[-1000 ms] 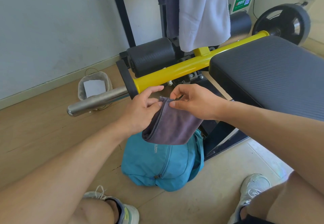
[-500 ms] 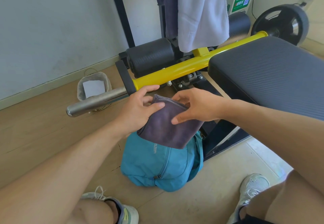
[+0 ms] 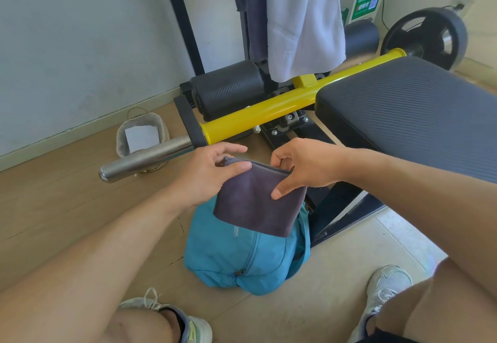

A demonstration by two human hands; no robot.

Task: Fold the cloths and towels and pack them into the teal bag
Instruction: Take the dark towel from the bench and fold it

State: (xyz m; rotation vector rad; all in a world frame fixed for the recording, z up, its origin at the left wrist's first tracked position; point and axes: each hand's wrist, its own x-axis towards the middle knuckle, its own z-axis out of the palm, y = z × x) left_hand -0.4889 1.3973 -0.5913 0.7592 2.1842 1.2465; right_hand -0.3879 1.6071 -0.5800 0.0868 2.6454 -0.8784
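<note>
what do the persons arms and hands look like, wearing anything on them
Both arms are bare from the hands up to the frame edge: no sleeves, gloves or watch in view. The left hand and right hand show no rings or marks, and the nails on the fingers look short and unpainted. The only clothing visible is lower down: light sneakers and the dark hem of shorts.

1. Both forearms are bare — no sleeves, watch or rings show.
2. Left shoe, bottom centre: white laces, grey collar, pale green trim.
3. Right shoe, lower right — white with mesh upper.
4. Dark shorts hem at bottom edge.
</note>
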